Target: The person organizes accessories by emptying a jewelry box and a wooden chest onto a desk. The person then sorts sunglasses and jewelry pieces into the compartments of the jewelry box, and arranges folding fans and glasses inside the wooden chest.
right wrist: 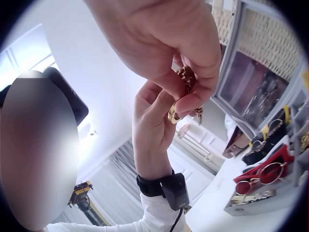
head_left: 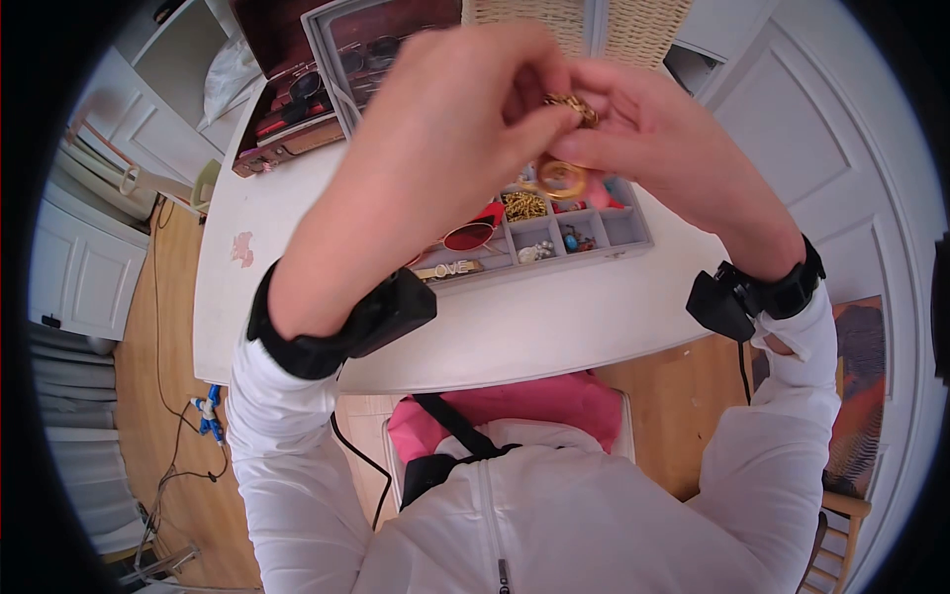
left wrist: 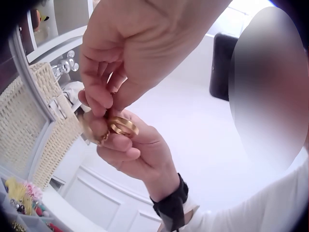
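Both hands are raised close together over a grey compartment box (head_left: 554,259). The left hand (head_left: 435,129) pinches part of a gold chain (head_left: 574,107) between thumb and fingers. Opposite it, the right hand (head_left: 658,134) holds the same gold piece with curled fingers. Gold rings (head_left: 562,180) hang just below the fingertips; in the left wrist view the gold rings (left wrist: 123,126) lie against the right hand (left wrist: 140,150). In the right wrist view, a chain (right wrist: 185,77) shows between the right hand's fingers. Where the pieces join is hidden by the fingers.
The box holds red sunglasses (head_left: 469,236), a gold chain heap (head_left: 524,206) and a bracelet with letters (head_left: 450,268). Its mirrored lid (head_left: 346,59) stands up behind. A brown case (head_left: 287,144) sits at the back left of the white table (head_left: 495,342).
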`<state>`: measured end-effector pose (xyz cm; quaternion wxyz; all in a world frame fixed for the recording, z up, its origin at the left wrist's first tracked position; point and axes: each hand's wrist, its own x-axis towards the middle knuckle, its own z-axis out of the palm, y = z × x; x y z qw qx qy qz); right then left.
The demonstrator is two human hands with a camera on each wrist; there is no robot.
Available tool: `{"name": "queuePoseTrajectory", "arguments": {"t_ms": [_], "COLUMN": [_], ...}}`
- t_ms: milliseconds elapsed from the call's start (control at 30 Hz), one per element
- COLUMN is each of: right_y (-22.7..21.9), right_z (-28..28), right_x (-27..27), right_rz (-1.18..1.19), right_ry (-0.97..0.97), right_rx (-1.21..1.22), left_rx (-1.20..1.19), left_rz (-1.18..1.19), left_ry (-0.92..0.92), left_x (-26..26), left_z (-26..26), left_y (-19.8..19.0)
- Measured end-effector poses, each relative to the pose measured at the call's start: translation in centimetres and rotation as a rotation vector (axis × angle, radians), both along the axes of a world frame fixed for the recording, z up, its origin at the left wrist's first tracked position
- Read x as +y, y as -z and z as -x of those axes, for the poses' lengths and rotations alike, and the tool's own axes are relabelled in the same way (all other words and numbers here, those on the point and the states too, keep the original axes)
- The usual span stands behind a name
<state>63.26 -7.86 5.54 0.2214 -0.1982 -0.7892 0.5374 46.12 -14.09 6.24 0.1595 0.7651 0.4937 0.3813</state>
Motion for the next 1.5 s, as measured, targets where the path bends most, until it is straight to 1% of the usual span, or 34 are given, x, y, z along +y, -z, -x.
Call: {"name": "queuePoseTrajectory", "arguments": {"t_ms": [33,67,133,167,233,300,367,400,433,467,500,533,567,600,667,700,733,767,800,833,867,900,967,1033,1067,1100,1167,1233,1267,1333,1367,1400,1433,1500], "right_y": [0.5,0.9,1.8,2.1,2.8,4.3,6.5,7.7,8.9,9.9,9.9,9.8,9.6,9.3,8.7,8.6,8.8,9.0,9.5,10.3,10.8,11.0,11.0,10.6,10.5,10.3,10.0,10.1,9.8,9.9,10.1,10.4,10.9,11.5], "right_z": [-0.9,-1.9,-4.0,-4.9,-6.4,-7.7,-8.3,-8.5,-8.6,-8.7,-8.5,-8.2,-8.2,-8.3,-8.7,-9.0,-9.5,-9.7,-9.6,-9.4,-9.3,-9.4,-9.5,-9.2,-9.0,-8.8,-8.3,-8.0,-7.7,-7.0,-6.8,-6.9,-7.0,-6.8], "right_x": [0.4,0.9,1.8,2.1,2.5,3.1,3.6,3.8,4.0,4.1,3.7,3.1,2.7,2.8,3.0,3.1,3.3,3.5,3.5,3.2,2.8,2.7,2.6,2.5,2.4,2.4,2.3,2.0,1.7,0.7,0.5,0.3,-0.2,-0.8], "right_rz": [0.070,0.069,0.094,0.092,-0.025,0.017,0.056,0.069,0.081,0.048,0.046,-0.160,-0.367,-0.366,-0.505,-0.507,-0.442,-0.377,-0.384,-0.242,-0.097,-0.103,0.020,0.012,-0.015,-0.041,0.010,-0.027,-0.040,-0.019,-0.027,-0.014,-0.001,0.019], "right_ry": [0.000,0.003,0.116,0.120,0.239,0.233,0.222,0.211,0.198,0.201,0.196,0.190,0.185,0.186,0.342,0.342,0.351,0.358,0.355,0.355,0.353,0.352,0.364,0.364,0.375,0.388,0.433,0.461,0.471,0.595,0.600,0.635,0.672,0.722], "right_rx": [-0.028,-0.040,-0.129,-0.138,-0.242,-0.252,-0.259,-0.266,-0.272,-0.344,-0.344,-0.398,-0.452,-0.456,-0.523,-0.527,-0.603,-0.676,-0.674,-0.697,-0.716,-0.711,-0.634,-0.656,-0.675,-0.695,-0.689,-0.692,-0.695,-0.722,-0.723,-0.697,-0.670,-0.642], "left_rx": [-0.002,-0.014,0.080,0.071,-0.073,-0.197,-0.325,-0.310,-0.313,-0.373,-0.432,-0.433,-0.469,-0.506,-0.504,-0.497,-0.500,-0.454,-0.408,-0.409,-0.364,-0.318,-0.315,-0.177,-0.262,-0.223,-0.263,-0.308,-0.294,-0.314,-0.323,-0.274,-0.276,-0.194], "left_rz": [-0.001,-0.003,-0.197,-0.198,-0.114,-0.049,-0.025,0.063,0.062,0.162,0.264,0.263,0.376,0.490,0.506,0.519,0.517,0.514,0.508,0.499,0.520,0.540,0.486,0.396,0.413,0.356,0.370,0.399,0.431,0.370,0.353,0.323,0.319,0.223], "left_ry": [0.039,0.042,0.013,0.016,-0.095,-0.206,-0.353,-0.458,-0.466,-0.490,-0.511,-0.513,-0.509,-0.502,-0.480,-0.461,-0.461,-0.452,-0.444,-0.446,-0.494,-0.542,-0.573,-0.545,-0.539,-0.498,-0.501,-0.482,-0.454,-0.428,-0.410,-0.390,-0.383,-0.332], "left_x": [0.4,0.4,0.0,-0.2,-0.9,-1.1,-0.7,-0.6,-0.5,-0.2,0.0,0.2,0.5,0.8,2.0,2.7,3.6,4.6,5.3,5.8,6.2,6.5,7.1,7.6,7.5,8.0,8.2,7.9,8.1,8.2,8.3,8.6,9.1,10.2], "left_z": [-0.1,-0.1,0.7,1.7,4.9,9.0,12.9,14.4,16.0,17.5,17.7,17.8,17.8,17.6,17.4,17.3,17.6,18.0,18.3,18.2,18.1,18.0,18.2,18.5,18.5,19.5,19.8,19.0,19.3,19.1,19.0,18.9,19.1,19.1], "left_y": [0.8,1.5,2.5,2.7,3.1,3.9,5.7,6.4,7.8,9.5,10.2,10.9,11.6,12.1,12.8,13.0,13.3,13.5,13.4,13.0,12.7,12.4,12.9,12.5,12.9,13.9,14.2,13.3,13.3,13.3,13.4,13.2,13.4,13.6]}}
